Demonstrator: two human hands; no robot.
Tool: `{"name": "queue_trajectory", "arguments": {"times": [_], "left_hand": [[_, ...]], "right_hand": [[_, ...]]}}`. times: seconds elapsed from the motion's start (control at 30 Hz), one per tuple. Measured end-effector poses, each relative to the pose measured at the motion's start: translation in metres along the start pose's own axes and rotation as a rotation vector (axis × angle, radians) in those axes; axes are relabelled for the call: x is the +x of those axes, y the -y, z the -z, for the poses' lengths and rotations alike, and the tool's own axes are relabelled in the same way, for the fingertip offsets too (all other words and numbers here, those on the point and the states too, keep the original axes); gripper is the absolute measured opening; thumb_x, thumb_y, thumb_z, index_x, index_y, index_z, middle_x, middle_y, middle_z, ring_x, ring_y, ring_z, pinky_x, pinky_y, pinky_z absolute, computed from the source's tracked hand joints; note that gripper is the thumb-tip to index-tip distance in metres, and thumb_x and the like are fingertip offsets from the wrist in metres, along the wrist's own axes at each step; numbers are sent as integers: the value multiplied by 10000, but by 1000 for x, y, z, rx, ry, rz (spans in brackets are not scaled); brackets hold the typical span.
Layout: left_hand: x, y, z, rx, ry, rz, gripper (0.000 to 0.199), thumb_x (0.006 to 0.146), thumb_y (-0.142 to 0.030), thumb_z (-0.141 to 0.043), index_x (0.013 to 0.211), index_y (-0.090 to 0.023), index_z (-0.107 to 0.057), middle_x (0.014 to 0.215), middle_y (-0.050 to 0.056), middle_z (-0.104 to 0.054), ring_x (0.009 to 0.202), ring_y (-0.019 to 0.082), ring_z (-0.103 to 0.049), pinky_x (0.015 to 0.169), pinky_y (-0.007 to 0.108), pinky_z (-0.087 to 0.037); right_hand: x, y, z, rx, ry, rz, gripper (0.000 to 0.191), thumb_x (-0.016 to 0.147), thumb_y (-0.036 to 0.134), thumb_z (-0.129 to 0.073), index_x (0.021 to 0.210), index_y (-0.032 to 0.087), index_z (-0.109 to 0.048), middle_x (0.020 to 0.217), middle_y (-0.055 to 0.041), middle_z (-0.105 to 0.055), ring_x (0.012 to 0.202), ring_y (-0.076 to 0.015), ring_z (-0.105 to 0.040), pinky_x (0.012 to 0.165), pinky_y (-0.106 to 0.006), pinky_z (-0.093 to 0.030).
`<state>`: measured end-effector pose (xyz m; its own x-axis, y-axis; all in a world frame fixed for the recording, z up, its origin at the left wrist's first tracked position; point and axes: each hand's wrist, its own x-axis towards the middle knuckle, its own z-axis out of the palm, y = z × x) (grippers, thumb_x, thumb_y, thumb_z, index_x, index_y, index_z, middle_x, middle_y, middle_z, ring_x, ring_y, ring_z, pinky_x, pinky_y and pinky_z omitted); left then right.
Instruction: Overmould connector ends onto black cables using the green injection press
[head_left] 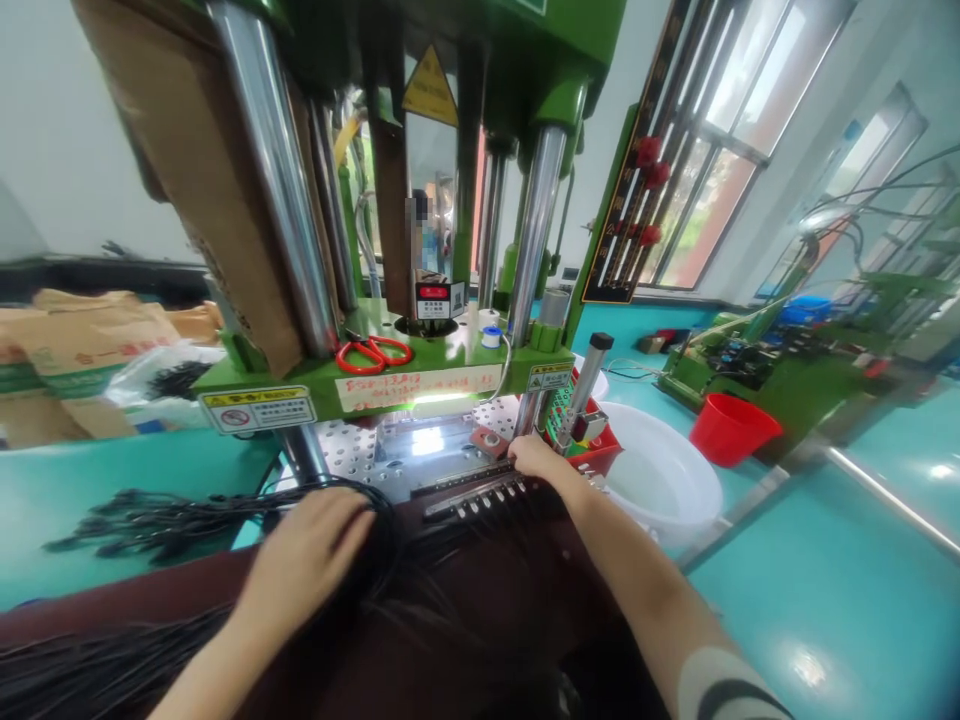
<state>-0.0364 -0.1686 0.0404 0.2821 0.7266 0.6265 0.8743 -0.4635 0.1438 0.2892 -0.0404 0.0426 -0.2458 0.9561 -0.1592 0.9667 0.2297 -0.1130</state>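
My left hand [315, 535] is closed around part of a bundle of thin black cables [386, 515] in front of the press; its fingertips are partly hidden. Farther right, my right hand [538, 460] is closed at the right end of a dark metal bar [457, 482], and whatever its fingers pinch is hidden. Just nearer to me lies a slotted metal strip [476, 500] with several silvery connector ends in a row, black cables trailing from them towards me. A small reddish-brown block [489, 441] sits on the perforated press bed behind the bar.
The green press [450, 385] stands ahead on shiny columns. Red-handled scissors [373, 353] and a blue-and-white spool [491, 337] rest on its plate. More black cables [165, 520] lie left. At right are a white tub [660, 475], a red bucket [731, 428] and another machine.
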Motion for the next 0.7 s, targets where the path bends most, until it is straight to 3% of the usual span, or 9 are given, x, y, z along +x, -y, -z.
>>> {"name": "queue_trajectory", "arguments": {"times": [0.1,0.2,0.27,0.3,0.37,0.47,0.6,0.7], "left_hand": [[20,-24,-17,23,172,-253,288,825,-353,-405,1031,-222,-557,1121,55,-581,1064,215,-488,915,356,-344],[37,-21,-30,25,376,-293,335,840,-396,-345,888,-201,-613,939,60,-642,927,203,-551,868,369,-346],[44,-14,-35,36,509,-292,414,842,-420,-308,749,-182,-634,762,65,-652,776,198,-581,790,366,-366],[46,-11,-37,55,561,-291,450,842,-426,-292,701,-175,-638,707,73,-650,725,202,-585,755,366,-371],[49,-9,-38,114,633,-289,503,843,-431,-261,660,-161,-645,669,100,-654,679,225,-592,695,371,-378],[47,-12,-32,181,669,-264,536,846,-426,-225,674,-152,-653,689,128,-665,668,254,-602,622,363,-383],[38,-15,-9,211,592,-226,524,846,-442,-216,674,-165,-627,676,108,-657,677,251,-600,618,351,-378],[31,-2,15,283,564,-156,521,838,-481,-211,661,-177,-595,669,90,-647,674,247,-596,612,339,-369]], "right_hand": [[-10,17,4,-102,-15,44,212,667,27,-509,795,104,-659,882,-152,-632,874,-244,-573,750,-320,-407],[-34,51,2,-141,-85,158,237,750,69,-440,909,97,-614,1025,-172,-568,995,-246,-502,836,-349,-373],[-51,78,-5,-93,-81,389,221,787,179,-454,970,147,-574,1040,-99,-558,1001,-184,-477,867,-280,-363],[-58,91,-10,-38,-73,571,255,772,255,-498,996,146,-551,1035,-84,-553,982,-172,-473,861,-255,-370],[-68,111,-19,23,-85,786,393,699,350,-578,1003,107,-524,1007,-92,-544,941,-180,-459,841,-252,-385],[-73,120,-30,-19,-137,846,424,664,344,-590,997,89,-520,937,-94,-549,906,-215,-428,804,-308,-395],[-73,114,-43,-95,-206,854,417,703,220,-530,1106,137,-463,981,-62,-531,891,-198,-415,789,-305,-367],[-74,116,-51,-175,-265,776,232,738,195,-502,965,149,-500,915,-59,-511,822,-189,-417,720,-291,-349]]}}
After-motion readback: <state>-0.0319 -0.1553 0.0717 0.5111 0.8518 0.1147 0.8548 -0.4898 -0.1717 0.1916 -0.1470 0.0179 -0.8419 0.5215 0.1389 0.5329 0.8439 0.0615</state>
